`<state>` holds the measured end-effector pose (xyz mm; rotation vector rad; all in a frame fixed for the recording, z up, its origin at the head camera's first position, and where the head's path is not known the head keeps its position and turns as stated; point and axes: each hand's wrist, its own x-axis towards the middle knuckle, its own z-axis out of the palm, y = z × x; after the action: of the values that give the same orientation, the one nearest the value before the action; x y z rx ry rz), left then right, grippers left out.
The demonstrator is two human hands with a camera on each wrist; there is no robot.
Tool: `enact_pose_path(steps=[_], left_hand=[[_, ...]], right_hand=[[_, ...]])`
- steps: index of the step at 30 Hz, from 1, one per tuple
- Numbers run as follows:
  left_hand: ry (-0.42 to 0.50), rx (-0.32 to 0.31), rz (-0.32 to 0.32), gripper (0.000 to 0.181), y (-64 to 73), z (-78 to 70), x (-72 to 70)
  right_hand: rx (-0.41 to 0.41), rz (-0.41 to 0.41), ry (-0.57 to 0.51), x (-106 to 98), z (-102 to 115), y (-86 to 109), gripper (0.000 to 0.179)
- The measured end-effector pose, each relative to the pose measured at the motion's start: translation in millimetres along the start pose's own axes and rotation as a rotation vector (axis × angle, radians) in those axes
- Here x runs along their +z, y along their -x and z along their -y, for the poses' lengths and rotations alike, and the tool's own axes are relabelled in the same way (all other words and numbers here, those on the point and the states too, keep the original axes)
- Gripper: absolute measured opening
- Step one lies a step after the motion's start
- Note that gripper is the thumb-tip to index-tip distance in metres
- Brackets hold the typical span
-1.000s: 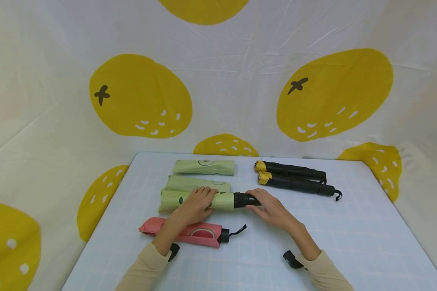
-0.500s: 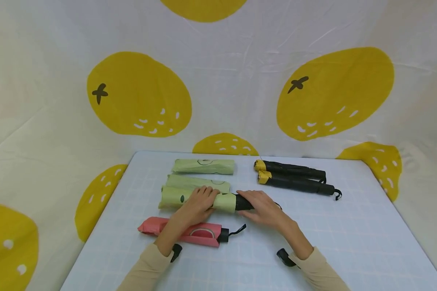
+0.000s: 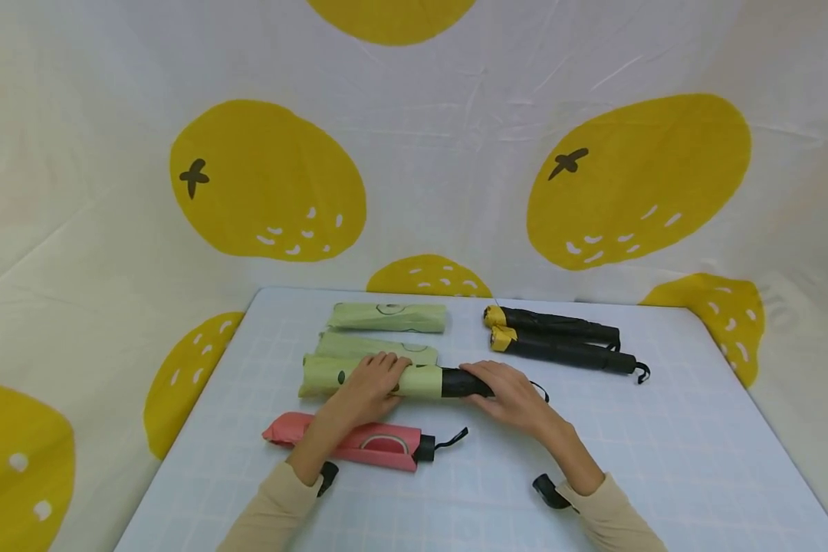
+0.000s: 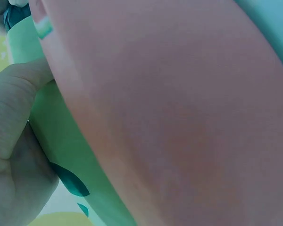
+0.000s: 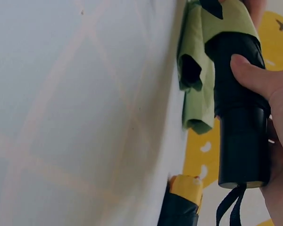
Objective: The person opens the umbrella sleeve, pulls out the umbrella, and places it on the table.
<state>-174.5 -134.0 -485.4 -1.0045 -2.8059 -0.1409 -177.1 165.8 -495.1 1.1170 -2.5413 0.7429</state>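
Fingers clamped, our left hand point(image 3: 369, 386) holds the green sleeve point(image 3: 422, 382), our right hand point(image 3: 512, 394) the black umbrella point(image 5: 239, 96) at 3 o'clock, apparently for alignment.

Held umbrella point(image 3: 422, 382) left of centre over the table point(image 3: 469, 506), left hand point(image 3: 370, 385) on it, right hand point(image 3: 509, 392) at its right end, second umbrella point(image 3: 379, 446) before it, one roll point(image 3: 386, 344) just behind, another roll point(image 3: 389, 317) beyond, third umbrella point(image 3: 567, 353) right of the rolls, fourth umbrella point(image 3: 559, 324) behind that, near the far edge

Green covers point(image 3: 389, 317) and black umbrellas point(image 3: 566, 351) are laid toward the table's point(image 3: 483, 498) far edge. A pink umbrella point(image 3: 386, 445) is set nearer the left edge.
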Motion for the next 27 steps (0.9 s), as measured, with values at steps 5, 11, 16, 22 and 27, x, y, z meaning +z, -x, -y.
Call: enact_pose_path(steps=[5, 11, 16, 22, 27], left_hand=[[0.012, 0.006, -0.029, 0.052, 4.4, 2.1, 0.7], [0.022, 0.02, -0.077, 0.05, 4.5, 0.5, -0.3], [-0.014, 0.022, -0.099, 0.05, 2.5, -2.9, -2.2], [0.01, 0.02, -0.088, 0.049, -1.0, -8.8, -3.1], [0.013, 0.003, -0.078, 0.049, 0.0, -8.2, -0.4]], right_hand=[[0.027, 0.026, -0.001, -2.7, -2.2, 2.4, 0.05], [0.049, 0.033, -0.003, -4.3, -0.5, 2.2, 0.052], [0.054, 0.039, 0.008, -0.7, 4.2, -0.4, 0.057], [-0.008, 0.043, 0.038, 6.5, 8.3, -9.2, 0.058], [-0.019, 0.024, 0.027, 7.8, 9.0, -8.7, 0.054]])
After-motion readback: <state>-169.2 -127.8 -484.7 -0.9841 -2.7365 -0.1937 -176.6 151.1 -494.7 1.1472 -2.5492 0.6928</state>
